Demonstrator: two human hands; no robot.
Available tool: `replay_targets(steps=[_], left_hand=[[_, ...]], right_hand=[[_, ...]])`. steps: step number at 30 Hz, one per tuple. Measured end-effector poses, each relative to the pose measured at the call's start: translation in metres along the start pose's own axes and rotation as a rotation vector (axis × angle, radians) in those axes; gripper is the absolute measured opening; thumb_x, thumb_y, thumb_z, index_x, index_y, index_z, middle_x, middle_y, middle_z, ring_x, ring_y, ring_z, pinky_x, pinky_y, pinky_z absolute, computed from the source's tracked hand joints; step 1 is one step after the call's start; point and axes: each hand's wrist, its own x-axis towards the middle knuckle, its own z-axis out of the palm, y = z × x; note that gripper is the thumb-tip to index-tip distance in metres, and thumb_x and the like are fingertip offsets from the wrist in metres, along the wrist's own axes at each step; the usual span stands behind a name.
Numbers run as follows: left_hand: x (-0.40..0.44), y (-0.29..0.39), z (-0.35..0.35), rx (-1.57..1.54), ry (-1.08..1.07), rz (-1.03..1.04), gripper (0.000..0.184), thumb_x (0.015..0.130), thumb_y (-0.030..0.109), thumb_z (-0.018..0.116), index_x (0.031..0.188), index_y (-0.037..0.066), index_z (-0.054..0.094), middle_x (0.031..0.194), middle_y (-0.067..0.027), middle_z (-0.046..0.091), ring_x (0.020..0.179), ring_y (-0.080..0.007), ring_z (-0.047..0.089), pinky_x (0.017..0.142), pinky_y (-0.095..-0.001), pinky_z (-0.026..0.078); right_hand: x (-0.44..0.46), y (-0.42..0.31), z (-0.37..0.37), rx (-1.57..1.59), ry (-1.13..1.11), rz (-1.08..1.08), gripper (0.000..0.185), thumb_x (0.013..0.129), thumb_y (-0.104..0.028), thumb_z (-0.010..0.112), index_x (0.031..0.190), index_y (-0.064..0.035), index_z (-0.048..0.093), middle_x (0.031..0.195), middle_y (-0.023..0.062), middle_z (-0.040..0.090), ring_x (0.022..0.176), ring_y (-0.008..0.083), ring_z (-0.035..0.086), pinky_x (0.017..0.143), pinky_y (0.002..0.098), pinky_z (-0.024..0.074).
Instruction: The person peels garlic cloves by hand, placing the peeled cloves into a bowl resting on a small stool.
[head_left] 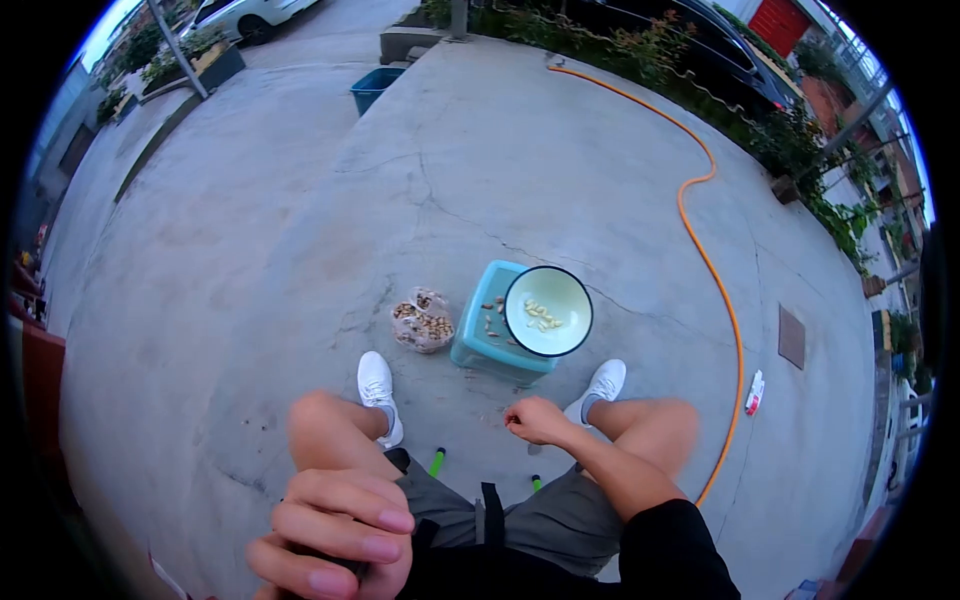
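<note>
Close to the camera at lower left, my left hand (335,530) is curled, fingers wrapped round; a dark bit shows behind them, but I cannot make out what it is. Between my knees, my right hand (540,421) is closed in a pinch with a small dark brown thing (513,421) at its fingertips, too small to name. Beyond it stands a light-blue plastic stool (475,347). On the stool rests a white, dark-rimmed bowl (565,333) holding several pale peeled pieces (541,316). Small brown pieces (489,322) lie beside the bowl.
A clear plastic bag (423,322) of brown-and-pale nut-like pieces sits left of the stool. My white shoes (375,382) flank it. An orange hose (716,262) curves along the right. A red-and-white packet (755,393), a teal bin (374,90) and parked cars are farther out.
</note>
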Motion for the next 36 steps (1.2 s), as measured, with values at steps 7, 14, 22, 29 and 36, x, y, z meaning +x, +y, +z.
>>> replay_targets(steps=[7,14,22,29,36], left_hand=[[0.004,-0.007,0.021,-0.055,0.147,0.024,0.061,0.099,0.061,0.028,0.106,0.006,0.054,0.085,-0.0153,0.056,0.062,-0.0283,0.054,0.049,-0.0412,0.047],[-0.002,0.007,0.003,-0.107,0.121,-0.174,0.066,0.098,0.063,0.025,0.099,0.004,0.054,0.074,-0.0194,0.056,0.058,-0.0317,0.053,0.049,-0.0413,0.046],[0.006,0.011,-0.011,-0.127,-0.069,-0.234,0.069,0.099,0.063,0.024,0.106,0.001,0.054,0.077,-0.0244,0.058,0.061,-0.0344,0.055,0.05,-0.0429,0.046],[0.008,0.004,-0.007,-0.063,-0.101,-0.07,0.067,0.099,0.063,0.024,0.128,0.011,0.054,0.098,-0.0169,0.059,0.069,-0.0307,0.057,0.05,-0.0439,0.049],[0.007,0.007,-0.013,-0.059,-0.159,-0.132,0.066,0.099,0.062,0.023,0.126,0.011,0.055,0.098,-0.0155,0.059,0.072,-0.0302,0.058,0.051,-0.0441,0.05]], right_hand=[[-0.003,-0.004,-0.002,-0.005,-0.014,0.025,0.024,0.08,-0.017,0.057,0.094,-0.0076,0.073,0.089,0.0159,0.071,0.087,0.0358,0.067,0.075,0.0466,0.0533],[-0.004,-0.001,0.001,0.027,0.03,0.022,0.023,0.079,-0.016,0.056,0.093,-0.0073,0.072,0.087,0.0167,0.071,0.084,0.0366,0.067,0.073,0.0468,0.0534],[-0.003,-0.003,0.0,0.038,0.023,-0.009,0.021,0.078,-0.015,0.057,0.089,-0.005,0.071,0.083,0.0181,0.07,0.08,0.0372,0.066,0.07,0.0472,0.0525],[-0.003,-0.004,-0.001,0.059,0.008,0.009,0.021,0.077,-0.014,0.058,0.091,-0.0055,0.071,0.085,0.018,0.07,0.083,0.0371,0.067,0.072,0.0474,0.0524],[-0.002,-0.001,0.001,0.056,0.005,0.018,0.021,0.077,-0.014,0.059,0.092,-0.0062,0.071,0.087,0.0178,0.07,0.084,0.0373,0.067,0.073,0.0471,0.0525]])
